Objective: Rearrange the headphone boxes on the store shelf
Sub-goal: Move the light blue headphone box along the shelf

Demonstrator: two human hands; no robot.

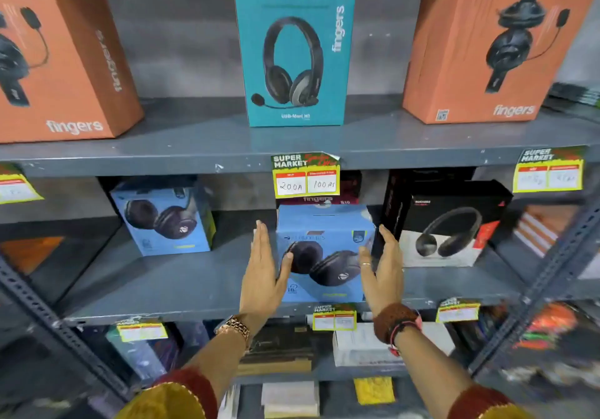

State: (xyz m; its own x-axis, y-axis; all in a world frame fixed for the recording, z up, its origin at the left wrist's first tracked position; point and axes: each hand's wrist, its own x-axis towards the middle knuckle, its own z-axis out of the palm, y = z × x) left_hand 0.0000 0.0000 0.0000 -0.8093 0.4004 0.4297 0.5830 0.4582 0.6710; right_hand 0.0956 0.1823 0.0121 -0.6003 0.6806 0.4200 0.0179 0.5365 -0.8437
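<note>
A blue headphone box (324,243) stands at the front middle of the middle shelf (181,285). My left hand (263,272) lies flat against its left side and my right hand (384,269) against its right side. Both thumbs rest on the box's front face, so the box is clasped between my palms. A matching blue box (165,217) stands further left on the same shelf. To the right sits a black and white headphone box (451,227). On the upper shelf stand a teal box (293,58) and two orange boxes (58,61) (487,51).
A dark maroon box (350,188) stands behind the held box, partly hidden by a yellow price tag (305,176). Bare shelf lies between the two blue boxes. Slanted metal uprights (535,285) frame the rack. The lower shelf (324,370) holds mixed packages.
</note>
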